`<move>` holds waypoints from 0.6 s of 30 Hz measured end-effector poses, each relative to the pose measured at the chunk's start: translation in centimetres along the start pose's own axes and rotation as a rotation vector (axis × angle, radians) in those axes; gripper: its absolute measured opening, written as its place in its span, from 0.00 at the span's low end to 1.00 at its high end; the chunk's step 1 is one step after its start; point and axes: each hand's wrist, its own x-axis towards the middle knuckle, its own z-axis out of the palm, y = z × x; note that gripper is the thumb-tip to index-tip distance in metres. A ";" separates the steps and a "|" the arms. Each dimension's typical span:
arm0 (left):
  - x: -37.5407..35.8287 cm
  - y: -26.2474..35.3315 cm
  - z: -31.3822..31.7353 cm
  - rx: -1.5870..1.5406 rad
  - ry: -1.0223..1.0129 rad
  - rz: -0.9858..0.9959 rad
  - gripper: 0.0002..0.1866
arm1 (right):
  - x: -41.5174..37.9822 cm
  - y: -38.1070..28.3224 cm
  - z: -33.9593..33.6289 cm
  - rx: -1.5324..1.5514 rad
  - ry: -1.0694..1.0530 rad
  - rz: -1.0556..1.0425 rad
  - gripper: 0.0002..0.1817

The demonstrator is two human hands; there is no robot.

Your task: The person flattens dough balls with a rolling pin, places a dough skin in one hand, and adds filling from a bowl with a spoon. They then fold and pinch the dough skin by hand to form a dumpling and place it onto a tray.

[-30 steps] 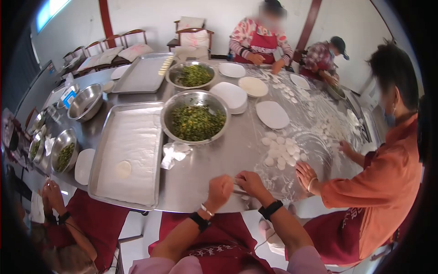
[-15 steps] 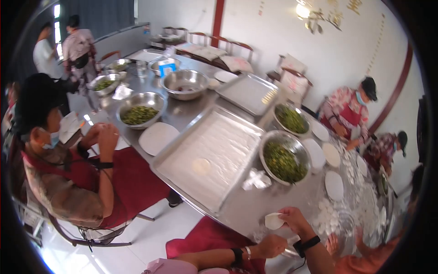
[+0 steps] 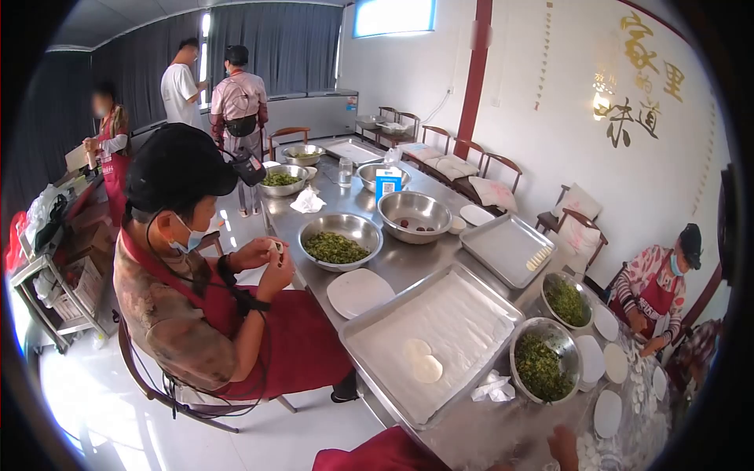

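shiny metal table [image 3: 470, 432], thin dough rounds [image 3: 427, 370] overlapping on crinkled tray liner [image 3: 465, 315]

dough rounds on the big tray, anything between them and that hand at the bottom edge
The tray's rim stands between the dough rounds and the blurred hand, with a crumpled white wad just outside it, close to the straight line.
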 end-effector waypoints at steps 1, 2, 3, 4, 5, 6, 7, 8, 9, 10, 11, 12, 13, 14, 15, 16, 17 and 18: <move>0.3 -0.5 0.4 0.044 0.019 0.032 0.13 | -2.5 -0.7 -2.4 0.084 -0.137 0.188 0.18; 0.4 -0.7 0.7 0.086 0.035 0.065 0.13 | -5.3 -2.3 -5.4 0.166 -0.275 0.379 0.25; 0.5 -0.7 0.7 0.062 0.019 0.050 0.13 | -6.5 -2.5 -5.4 0.146 -0.230 0.367 0.23; 0.8 -0.4 0.4 0.037 0.003 0.035 0.13 | -8.1 -2.3 -4.6 0.127 -0.185 0.355 0.22; 1.0 -0.2 0.2 0.014 -0.015 0.019 0.13 | -9.6 -2.4 -3.8 0.109 -0.140 0.344 0.20; 1.2 -0.1 -0.1 0.000 -0.007 0.038 0.13 | -10.8 -2.6 -3.0 0.093 -0.096 0.332 0.19; 1.3 0.0 -0.4 -0.015 0.002 0.054 0.13 | -11.8 -2.5 -2.2 0.076 -0.055 0.320 0.17; 1.2 0.0 -0.4 -0.030 0.011 0.071 0.13 | -12.0 -3.2 -2.4 0.062 -0.068 0.314 0.16; 1.1 0.0 -0.2 -0.022 0.008 0.057 0.13 | -12.1 -3.9 -2.8 0.048 -0.081 0.306 0.14; 0.9 -0.2 0.0 -0.015 0.006 0.043 0.13 | -12.1 -4.4 -3.3 0.033 -0.094 0.299 0.13; 0.8 -0.4 0.3 -0.010 0.004 0.031 0.13 | -12.4 -4.2 -3.6 0.045 -0.061 0.299 0.13; 0.8 -0.7 0.5 0.001 0.007 0.033 0.13 | -12.9 -4.0 -3.9 0.057 -0.026 0.300 0.12; 0.8 -1.0 0.7 0.012 0.010 0.036 0.13 | -13.1 -3.9 -4.1 0.068 0.010 0.302 0.12; 0.8 -1.0 0.7 0.022 0.013 0.038 0.13 | -13.2 -3.6 -4.1 0.019 -0.025 0.349 0.13; 0.8 -1.0 0.6 0.026 0.019 0.048 0.13 | -13.3 -3.4 -4.2 -0.030 -0.060 0.396 0.14; 0.8 -1.0 0.6 0.030 0.026 0.056 0.13 | -13.6 -3.2 -4.2 -0.080 -0.098 0.444 0.15; 0.8 -1.0 0.6 0.032 0.034 0.063 0.12 | -13.7 -3.5 -4.6 -0.053 -0.087 0.464 0.16; 0.7 -1.2 0.7 0.030 0.037 0.060 0.12 | -13.6 -4.0 -5.5 -0.026 -0.077 0.484 0.16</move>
